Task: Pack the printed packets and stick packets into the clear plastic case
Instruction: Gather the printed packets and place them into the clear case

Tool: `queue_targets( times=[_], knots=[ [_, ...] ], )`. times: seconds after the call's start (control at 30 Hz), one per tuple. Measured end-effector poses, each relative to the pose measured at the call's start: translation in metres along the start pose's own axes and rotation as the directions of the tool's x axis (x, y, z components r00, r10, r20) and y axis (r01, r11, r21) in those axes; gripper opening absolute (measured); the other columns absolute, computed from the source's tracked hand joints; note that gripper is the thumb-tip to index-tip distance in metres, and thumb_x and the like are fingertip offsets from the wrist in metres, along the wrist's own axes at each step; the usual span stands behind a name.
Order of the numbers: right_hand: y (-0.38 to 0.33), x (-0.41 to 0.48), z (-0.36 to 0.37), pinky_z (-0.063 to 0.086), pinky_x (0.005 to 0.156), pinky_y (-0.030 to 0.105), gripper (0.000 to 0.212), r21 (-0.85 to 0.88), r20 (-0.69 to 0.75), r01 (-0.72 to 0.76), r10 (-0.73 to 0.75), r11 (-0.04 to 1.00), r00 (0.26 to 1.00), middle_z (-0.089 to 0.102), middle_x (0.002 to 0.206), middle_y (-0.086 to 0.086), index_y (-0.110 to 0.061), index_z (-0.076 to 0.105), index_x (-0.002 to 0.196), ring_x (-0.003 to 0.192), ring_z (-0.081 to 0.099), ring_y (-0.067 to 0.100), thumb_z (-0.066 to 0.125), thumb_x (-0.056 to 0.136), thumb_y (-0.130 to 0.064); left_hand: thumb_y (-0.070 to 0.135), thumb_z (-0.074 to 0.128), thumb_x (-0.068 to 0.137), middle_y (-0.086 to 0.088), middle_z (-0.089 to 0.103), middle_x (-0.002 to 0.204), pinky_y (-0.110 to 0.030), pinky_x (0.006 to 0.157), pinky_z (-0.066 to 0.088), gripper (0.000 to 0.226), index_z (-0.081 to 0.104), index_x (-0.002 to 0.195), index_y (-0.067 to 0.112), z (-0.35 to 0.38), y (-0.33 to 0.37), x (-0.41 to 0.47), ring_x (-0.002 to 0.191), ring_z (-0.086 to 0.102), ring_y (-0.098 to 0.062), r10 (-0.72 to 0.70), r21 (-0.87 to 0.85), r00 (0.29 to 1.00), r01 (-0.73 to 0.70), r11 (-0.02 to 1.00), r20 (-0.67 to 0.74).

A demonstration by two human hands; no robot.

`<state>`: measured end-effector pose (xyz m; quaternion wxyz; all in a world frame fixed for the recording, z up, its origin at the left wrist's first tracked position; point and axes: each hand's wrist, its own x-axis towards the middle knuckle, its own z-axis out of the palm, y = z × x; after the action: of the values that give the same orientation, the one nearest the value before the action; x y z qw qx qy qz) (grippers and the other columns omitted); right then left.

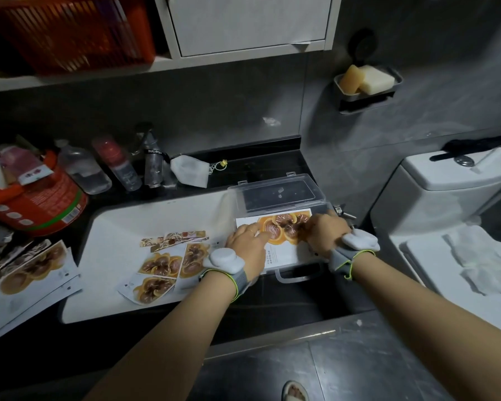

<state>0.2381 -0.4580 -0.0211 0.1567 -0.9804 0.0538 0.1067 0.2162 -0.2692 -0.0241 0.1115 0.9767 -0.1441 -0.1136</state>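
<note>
Both forearms reach over the clear plastic case (pixel 275 195), lid tipped back; the left hand (pixel 248 241) lies flat, fingers straight, pressing a glossy printed packet (pixel 284 227) into it; the right hand (pixel 327 230) curls over that packet's edge, hold unclear. Flat loose packets (pixel 159 264) and slim stick packets (pixel 174 238) lie in the white basin (pixel 113 227) alongside.

We're in a home bathroom, no question: a white toilet (pixel 434 215) on the right, flush button (pixel 463 160) on top of its cistern (pixel 457 178), and a white basin (pixel 113 227) sunk into the dark bench (pixel 272 160) on the left. Up on the grey tiled wall (pixel 214 96), a soap dish (pixel 368 96) carries two bars of soap (pixel 370 78). Bottles (pixel 83 169) line the bench's far edge, a white cabinet (pixel 243 21) hangs above, and there's tiled floor (pixel 359 360) underfoot.
</note>
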Motion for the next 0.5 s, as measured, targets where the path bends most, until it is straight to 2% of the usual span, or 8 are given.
queue_targets(
  times=[0.1, 0.2, 0.33, 0.5],
  knots=[
    [-0.007, -0.005, 0.002, 0.042, 0.098, 0.038, 0.040, -0.089, -0.078, 0.107, -0.114, 0.990, 0.990, 0.046, 0.124, 0.008, -0.030, 0.059, 0.118, 0.115, 0.041, 0.034, 0.062, 0.079, -0.035, 0.020, 0.044, 0.093, -0.002, 0.011, 0.161, -0.037, 0.114, 0.023, 0.052, 0.031, 0.143, 0.030, 0.004, -0.001, 0.005, 0.145, 0.013, -0.028, 0.013, 0.032, 0.997, -0.015, 0.999, 0.073],
    [-0.020, -0.009, 0.008, 0.041, 0.100, 0.039, 0.047, -0.076, 0.010, 0.225, -0.224, 0.971, 0.974, 0.045, 0.133, 0.002, -0.036, 0.052, 0.127, 0.120, 0.038, 0.031, 0.060, 0.081, -0.038, 0.026, 0.044, 0.093, -0.002, 0.007, 0.161, -0.038, 0.114, 0.023, 0.053, 0.029, 0.144, 0.030, -0.001, -0.001, 0.008, 0.146, 0.012, -0.027, 0.039, 0.079, 0.995, -0.046, 0.996, 0.094],
    [-0.023, -0.009, 0.013, 0.036, 0.108, 0.042, 0.049, -0.026, 0.132, 0.238, -0.232, 0.971, 0.964, 0.040, 0.144, -0.001, -0.036, 0.047, 0.132, 0.131, 0.033, 0.033, 0.055, 0.084, -0.031, 0.036, 0.042, 0.095, -0.005, 0.007, 0.161, -0.039, 0.115, 0.022, 0.054, 0.024, 0.145, 0.029, -0.004, 0.001, 0.011, 0.145, 0.013, -0.028, 0.028, 0.157, 0.981, -0.060, 0.986, 0.193],
    [-0.022, 0.001, 0.017, 0.035, 0.110, 0.041, 0.046, -0.017, 0.182, 0.264, -0.256, 0.964, 0.949, 0.048, 0.141, 0.001, -0.035, 0.052, 0.128, 0.130, 0.041, 0.033, 0.052, 0.083, -0.029, 0.045, 0.036, 0.095, -0.007, 0.006, 0.161, -0.043, 0.114, 0.023, 0.061, 0.014, 0.148, 0.025, -0.007, 0.004, 0.016, 0.145, 0.014, -0.030, 0.001, 0.207, 0.957, -0.064, 0.976, 0.291]
  ],
)
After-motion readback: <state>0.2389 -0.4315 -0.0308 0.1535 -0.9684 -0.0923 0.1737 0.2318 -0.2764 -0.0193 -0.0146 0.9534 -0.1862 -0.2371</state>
